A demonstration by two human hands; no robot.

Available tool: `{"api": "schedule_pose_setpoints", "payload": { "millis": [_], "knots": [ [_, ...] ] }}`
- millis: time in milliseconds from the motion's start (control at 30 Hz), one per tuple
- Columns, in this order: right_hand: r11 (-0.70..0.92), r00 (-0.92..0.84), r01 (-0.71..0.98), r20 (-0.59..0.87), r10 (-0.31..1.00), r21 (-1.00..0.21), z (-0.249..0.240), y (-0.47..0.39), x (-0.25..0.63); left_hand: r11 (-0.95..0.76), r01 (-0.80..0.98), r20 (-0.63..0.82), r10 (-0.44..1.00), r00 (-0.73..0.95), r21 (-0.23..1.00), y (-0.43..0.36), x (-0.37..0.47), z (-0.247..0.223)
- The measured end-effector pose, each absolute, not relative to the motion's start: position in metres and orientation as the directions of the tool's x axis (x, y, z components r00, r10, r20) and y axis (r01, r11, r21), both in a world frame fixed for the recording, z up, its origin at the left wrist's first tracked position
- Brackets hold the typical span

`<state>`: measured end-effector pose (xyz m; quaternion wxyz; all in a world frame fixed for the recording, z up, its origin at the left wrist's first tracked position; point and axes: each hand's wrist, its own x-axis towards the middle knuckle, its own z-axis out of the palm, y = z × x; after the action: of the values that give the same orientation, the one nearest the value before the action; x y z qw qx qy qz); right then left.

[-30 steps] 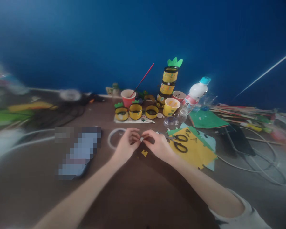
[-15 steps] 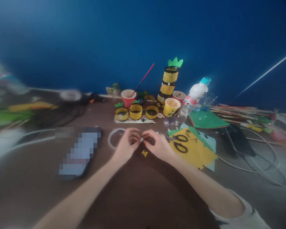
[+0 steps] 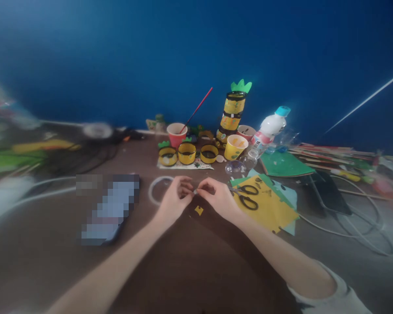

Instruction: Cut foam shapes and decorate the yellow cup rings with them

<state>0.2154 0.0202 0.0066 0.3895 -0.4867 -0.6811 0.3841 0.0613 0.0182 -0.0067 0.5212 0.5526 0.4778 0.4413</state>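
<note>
My left hand (image 3: 177, 196) and my right hand (image 3: 216, 197) meet fingertip to fingertip above the table. Pinched between them is a small whitish piece (image 3: 194, 192), possibly tape, too small to make out fully. Just below lies a small yellow paper scrap (image 3: 199, 210) on the tabletop. A pale ring, like a tape roll (image 3: 154, 190), rests beside my left hand and is partly hidden by it. To the right of my right hand, black-handled scissors (image 3: 249, 196) lie on yellow paper (image 3: 268, 209), their blades partly covered by that hand.
Behind my hands stand yellow rings (image 3: 186, 153), a red cup (image 3: 177, 135) with a stick, a yellow cup (image 3: 236, 148), a pineapple-like tower (image 3: 232, 113) and a bottle (image 3: 270, 126). A phone (image 3: 113, 209) lies left. Green sheets (image 3: 284, 163) and cables (image 3: 347, 235) lie right.
My right fingers have shifted slightly and cover more of the whitish piece. My left hand and the things on the table look the same.
</note>
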Motion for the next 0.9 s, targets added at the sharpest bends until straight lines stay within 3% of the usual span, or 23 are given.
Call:
{"api": "schedule_pose_setpoints", "payload": {
  "millis": [333, 900],
  "knots": [
    [0.16, -0.186, 0.226, 0.119, 0.975, -0.961, 0.0019, 0.0229, 0.216, 0.041, 0.246, -0.086, 0.981, 0.174, 0.968, 0.0165, 0.0574, -0.0027],
    [0.07, -0.157, 0.14, 0.047, 0.986, -0.988, 0.0019, 0.0226, 0.2153, -0.017, 0.312, -0.053, 0.976, 0.214, 0.95, 0.0169, 0.0564, -0.0058]
  ]
}}
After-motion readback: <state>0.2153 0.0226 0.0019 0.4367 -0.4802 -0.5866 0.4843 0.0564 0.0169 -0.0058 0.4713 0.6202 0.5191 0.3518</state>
